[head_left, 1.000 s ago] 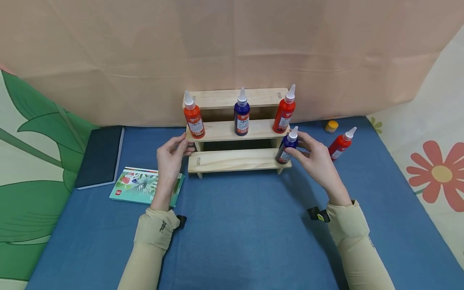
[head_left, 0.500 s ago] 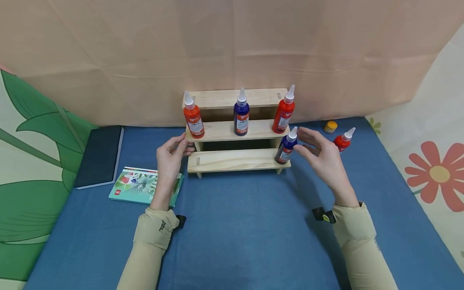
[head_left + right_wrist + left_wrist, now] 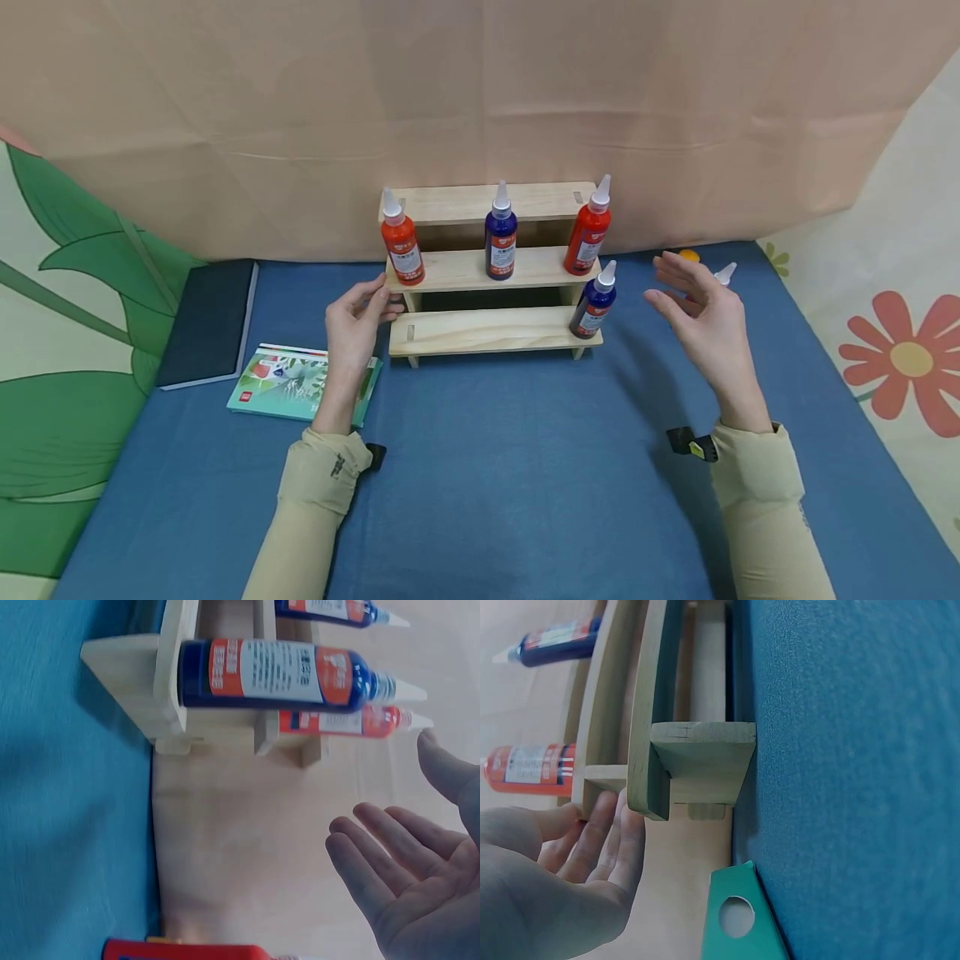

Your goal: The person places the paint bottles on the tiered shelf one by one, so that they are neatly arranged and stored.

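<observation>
A three-step wooden display rack (image 3: 480, 333) stands against the backdrop. My left hand (image 3: 351, 321) pinches the left end of its middle step, thumb and fingertips at the board in the left wrist view. On that step stand an orange-red paint bottle (image 3: 403, 252), a dark blue paint bottle (image 3: 500, 246) and a red paint bottle (image 3: 587, 237), all with white nozzle tips. Another blue paint bottle (image 3: 591, 312) is at the right end of the lowest step. Beside it, a little apart, my right hand (image 3: 708, 333) is raised with fingers spread and nothing held.
Behind the right hand stands one more red bottle (image 3: 187, 951), mostly hidden in the head view, near a small yellow-topped jar (image 3: 688, 255). To the left lie a green booklet box (image 3: 288, 383) and a dark notebook (image 3: 206, 321) on the blue tablecloth (image 3: 510, 467).
My right hand has let go of the blue bottle on the lowest step and drawn away to the right, now covering most of the far red bottle. The left hand has stayed in place.
</observation>
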`<action>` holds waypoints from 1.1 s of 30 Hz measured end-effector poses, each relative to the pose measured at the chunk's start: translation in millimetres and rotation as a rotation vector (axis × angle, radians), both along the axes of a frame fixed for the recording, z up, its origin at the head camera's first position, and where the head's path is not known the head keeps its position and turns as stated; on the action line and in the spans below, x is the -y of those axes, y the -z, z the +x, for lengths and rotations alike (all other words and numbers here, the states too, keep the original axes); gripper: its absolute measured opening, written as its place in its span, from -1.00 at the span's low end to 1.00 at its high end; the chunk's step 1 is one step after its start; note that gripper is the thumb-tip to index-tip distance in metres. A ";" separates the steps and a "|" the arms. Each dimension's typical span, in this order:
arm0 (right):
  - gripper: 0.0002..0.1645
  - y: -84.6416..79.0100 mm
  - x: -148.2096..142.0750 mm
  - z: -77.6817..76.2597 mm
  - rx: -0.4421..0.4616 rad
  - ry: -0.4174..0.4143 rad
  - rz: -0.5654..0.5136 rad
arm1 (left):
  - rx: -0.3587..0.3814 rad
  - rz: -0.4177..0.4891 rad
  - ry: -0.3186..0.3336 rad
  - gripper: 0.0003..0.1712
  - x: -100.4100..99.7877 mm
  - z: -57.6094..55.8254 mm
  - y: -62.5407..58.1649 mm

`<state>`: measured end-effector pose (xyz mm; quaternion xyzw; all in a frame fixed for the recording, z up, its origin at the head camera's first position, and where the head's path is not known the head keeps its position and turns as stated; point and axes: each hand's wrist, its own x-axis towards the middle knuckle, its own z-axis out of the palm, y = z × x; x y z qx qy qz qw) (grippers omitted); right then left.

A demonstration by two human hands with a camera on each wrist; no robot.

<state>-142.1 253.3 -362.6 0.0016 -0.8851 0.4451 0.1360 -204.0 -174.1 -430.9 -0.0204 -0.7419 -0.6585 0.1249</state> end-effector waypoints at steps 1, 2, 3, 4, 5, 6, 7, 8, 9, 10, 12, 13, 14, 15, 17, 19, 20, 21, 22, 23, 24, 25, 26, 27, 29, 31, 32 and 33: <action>-0.28 -0.3 -2.3 0.5 -0.004 0.014 0.001 | 0.000 0.003 0.001 -0.63 -0.4 -0.1 0.1; -0.28 -0.6 -4.6 1.0 -0.008 0.025 0.000 | 0.001 0.004 0.001 -0.63 -0.8 -0.1 0.2; -0.27 -0.9 -6.8 1.3 -0.012 0.035 -0.002 | 0.002 0.003 0.001 -0.63 -1.0 -0.1 0.3; -0.27 -1.1 -8.8 1.5 -0.016 0.044 -0.004 | 0.003 0.004 0.000 -0.63 -1.0 -0.1 0.3; -0.26 -1.2 -10.9 1.6 -0.021 0.051 -0.005 | 0.004 0.004 0.000 -0.63 -1.0 0.1 0.2; -0.26 -1.3 -13.0 1.8 -0.025 0.058 -0.010 | 0.004 0.005 0.000 -0.62 -0.9 0.1 0.2; -0.26 -1.2 -15.3 2.1 -0.028 0.065 -0.010 | 0.004 0.005 0.001 -0.62 -0.7 0.1 0.2; -0.26 -1.2 -17.4 2.4 -0.032 0.070 -0.012 | 0.004 0.003 0.001 -0.63 -0.8 0.1 0.2; -0.26 -1.2 -19.6 2.7 -0.038 0.075 -0.013 | 0.004 0.003 0.001 -0.63 -0.8 0.1 0.1; -0.26 -1.3 -21.9 3.1 -0.043 0.083 -0.014 | 0.004 0.004 0.001 -0.63 -0.8 0.0 0.1; -0.26 -1.8 -26.2 4.1 -0.059 0.098 -0.019 | 0.005 0.002 0.000 -0.63 -0.8 -0.2 0.1; -0.26 -2.2 -28.2 4.6 -0.068 0.106 -0.020 | 0.006 0.001 0.000 -0.63 -0.9 -0.3 0.1; -0.26 -2.7 -30.0 5.2 -0.079 0.114 -0.028 | 0.007 -0.001 -0.001 -0.63 -0.9 -0.3 0.0; -0.26 -3.3 -31.7 5.9 -0.089 0.124 -0.038 | 0.008 -0.003 -0.001 -0.63 -0.8 -0.4 0.0; -0.25 -4.4 -34.5 7.2 -0.097 0.146 -0.054 | 0.008 -0.007 0.000 -0.62 -0.5 -0.4 -0.1; -0.25 -5.2 -37.0 8.3 -0.101 0.170 -0.075 | 0.007 -0.010 0.001 -0.62 -0.3 -0.2 -0.3; -0.25 -5.6 -38.1 8.5 -0.102 0.181 -0.088 | 0.007 -0.011 0.002 -0.63 -0.2 -0.2 -0.3; -0.25 -6.0 -39.1 8.7 -0.104 0.193 -0.096 | 0.007 -0.013 0.001 -0.63 -0.1 -0.2 -0.4; -0.26 -6.3 -40.2 8.6 -0.104 0.204 -0.105 | 0.009 -0.014 0.000 -0.63 -0.1 -0.1 -0.5; -0.26 -7.0 -40.9 8.5 -0.105 0.212 -0.113 | 0.011 -0.014 -0.002 -0.63 0.1 0.0 -0.5; -0.26 -7.3 -41.7 8.4 -0.107 0.219 -0.121 | 0.012 -0.017 -0.005 -0.63 0.0 0.4 -0.6; -0.26 -7.7 -42.2 8.3 -0.107 0.226 -0.122 | 0.014 -0.017 -0.006 -0.63 0.1 0.7 -0.6; -0.26 -8.3 -42.7 8.3 -0.105 0.231 -0.124 | 0.015 -0.019 -0.008 -0.63 0.1 1.0 -0.6; -0.26 -8.4 -43.3 8.5 -0.104 0.237 -0.122 | 0.015 -0.019 -0.009 -0.63 0.1 1.5 -0.7; -0.26 -8.1 -44.9 9.2 -0.095 0.246 -0.118 | 0.012 -0.018 -0.009 -0.63 -0.1 2.1 -0.8; -0.25 -6.9 -47.2 9.4 -0.088 0.254 -0.118 | 0.009 -0.015 -0.006 -0.63 -0.3 2.4 -1.1; -0.24 -6.0 -48.9 9.5 -0.083 0.258 -0.122 | 0.008 -0.016 -0.005 -0.63 -0.5 2.3 -1.3; -0.24 -4.9 -50.4 9.4 -0.076 0.263 -0.121 | 0.007 -0.015 -0.005 -0.63 -0.8 2.4 -1.4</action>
